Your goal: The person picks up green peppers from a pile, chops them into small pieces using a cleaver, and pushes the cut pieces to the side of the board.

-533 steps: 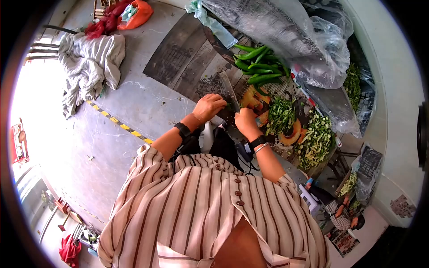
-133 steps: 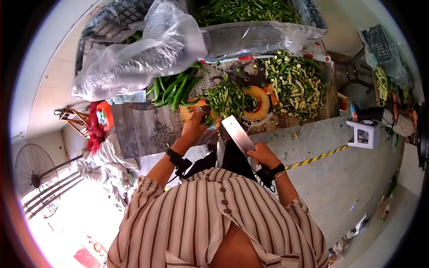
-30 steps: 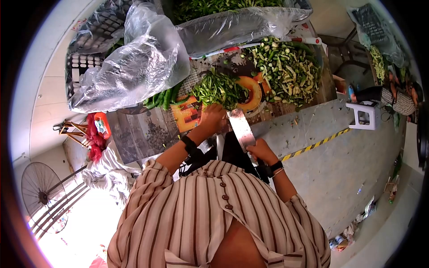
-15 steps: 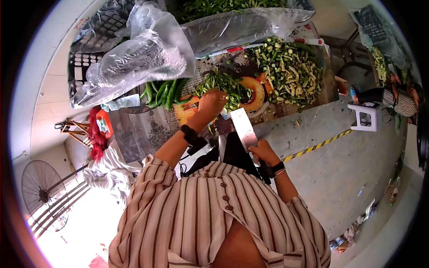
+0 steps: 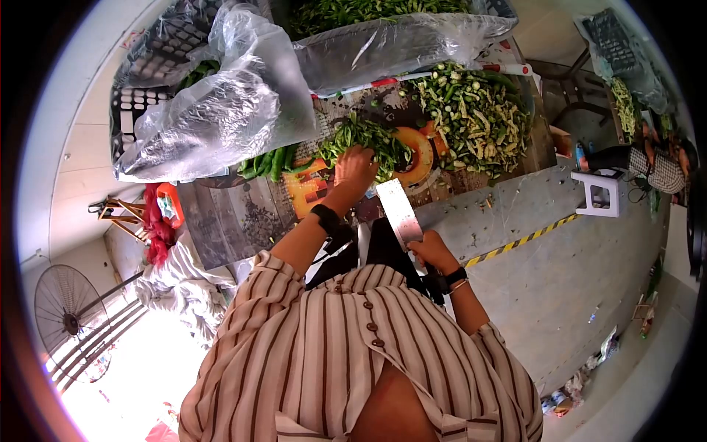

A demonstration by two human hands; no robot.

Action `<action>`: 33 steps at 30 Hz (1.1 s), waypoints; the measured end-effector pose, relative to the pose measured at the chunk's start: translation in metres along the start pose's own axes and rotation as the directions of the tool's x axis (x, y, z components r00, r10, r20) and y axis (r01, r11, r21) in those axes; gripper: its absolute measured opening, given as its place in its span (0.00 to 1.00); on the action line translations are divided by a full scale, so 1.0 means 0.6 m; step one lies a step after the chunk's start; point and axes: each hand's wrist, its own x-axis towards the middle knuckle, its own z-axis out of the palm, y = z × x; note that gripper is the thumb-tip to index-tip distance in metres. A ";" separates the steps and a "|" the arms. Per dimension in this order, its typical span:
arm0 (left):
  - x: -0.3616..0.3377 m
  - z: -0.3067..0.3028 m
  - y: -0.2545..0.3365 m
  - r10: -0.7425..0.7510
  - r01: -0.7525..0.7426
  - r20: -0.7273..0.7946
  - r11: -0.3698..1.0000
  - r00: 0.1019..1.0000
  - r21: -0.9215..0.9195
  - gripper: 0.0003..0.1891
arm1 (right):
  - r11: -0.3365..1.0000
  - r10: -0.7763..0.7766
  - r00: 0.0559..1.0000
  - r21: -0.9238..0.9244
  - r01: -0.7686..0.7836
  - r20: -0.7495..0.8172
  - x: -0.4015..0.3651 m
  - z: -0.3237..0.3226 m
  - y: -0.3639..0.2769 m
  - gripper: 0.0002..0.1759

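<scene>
My right hand (image 5: pixel 434 251) is closed around the handle of a cleaver (image 5: pixel 398 210), its broad blade pointing up toward the table edge. My left hand (image 5: pixel 356 169) rests at the near side of a pile of cut green peppers (image 5: pixel 364 136), fingers loosely apart and touching the pieces. To the left of that hand lie whole green chili peppers (image 5: pixel 274 163), partly covered by plastic. A larger heap of chopped peppers (image 5: pixel 475 125) sits to the right on the patterned table (image 5: pixel 228 228).
Behind the peppers stand black crates (image 5: pixel 140 103) lined with clear plastic (image 5: pixel 250 96), one holding greens (image 5: pixel 375 13). A white stool (image 5: pixel 597 193) is on the floor at right, near a yellow-black floor stripe (image 5: pixel 523 239). A fan (image 5: pixel 71 323) stands at far left.
My left hand has shifted slightly right and its fingers have spread onto the cut pile. The plastic now covers more of the whole peppers. The cleaver has barely moved.
</scene>
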 end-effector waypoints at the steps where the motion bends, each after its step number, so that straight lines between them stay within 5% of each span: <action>1: 0.001 0.002 0.000 0.000 0.000 0.001 1.000 1.000 -0.001 0.10 | 1.000 -0.005 1.000 0.004 0.005 -0.002 -0.001 0.000 -0.001 0.17; 28: -0.012 -0.025 -0.010 -0.040 0.039 0.083 0.999 0.996 0.010 0.06 | 0.982 -0.128 0.991 0.136 0.133 -0.049 0.026 0.013 -0.053 0.15; 33: -0.016 -0.033 -0.013 -0.002 0.010 0.044 0.983 0.999 -0.184 0.04 | 0.981 -0.148 0.989 0.127 0.150 -0.026 0.041 0.010 -0.046 0.15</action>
